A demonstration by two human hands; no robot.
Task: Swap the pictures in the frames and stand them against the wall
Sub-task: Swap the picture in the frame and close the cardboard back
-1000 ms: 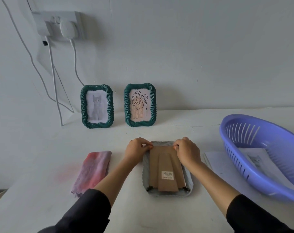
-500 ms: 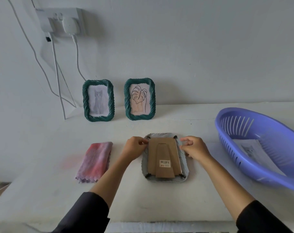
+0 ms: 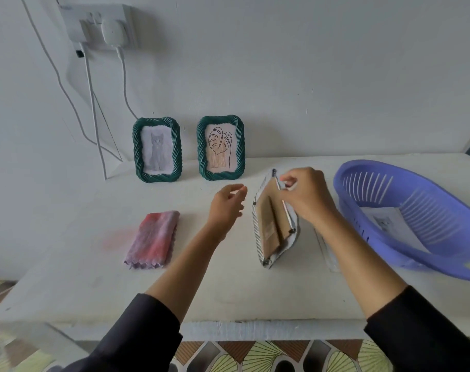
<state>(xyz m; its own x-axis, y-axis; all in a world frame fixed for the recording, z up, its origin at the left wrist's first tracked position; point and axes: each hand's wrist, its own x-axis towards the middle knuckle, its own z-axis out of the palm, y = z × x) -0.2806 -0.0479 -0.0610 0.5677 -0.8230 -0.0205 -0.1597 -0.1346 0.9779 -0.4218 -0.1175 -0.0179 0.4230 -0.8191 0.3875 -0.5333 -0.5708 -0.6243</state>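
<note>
Lying tilted on its long edge near the middle of the white table (image 3: 67, 237), back side showing: a pale grey ribbed picture frame (image 3: 258, 226), with its brown cardboard backing (image 3: 268, 221) and folded stand facing left. Pinching the frame's upper right edge: the right hand (image 3: 306, 194), thumb and fingers closed on the rim and tipping that side up off the table. Hovering just left of the grey frame, not touching it: the left hand (image 3: 225, 205), fingers loosely curled and apart, holding nothing. Standing upright against the wall (image 3: 309, 76), behind and to the left of the grey frame: two dark green twisted-rope frames, side by side and slightly apart. Showing in the left green frame (image 3: 156, 149): a grey cat drawing. Showing in the right green frame (image 3: 221, 148): a line-drawn leaf on a tan block. Lying flat on the table well left of the grey frame: a folded pink and lilac cloth (image 3: 153, 238). Sitting just right of the grey frame: a slotted purple plastic basket (image 3: 416, 200), with a printed sheet (image 3: 386, 222) inside it. Peeking out between the grey frame and the basket, partly under the right forearm: a white sheet of paper (image 3: 327, 251).
</note>
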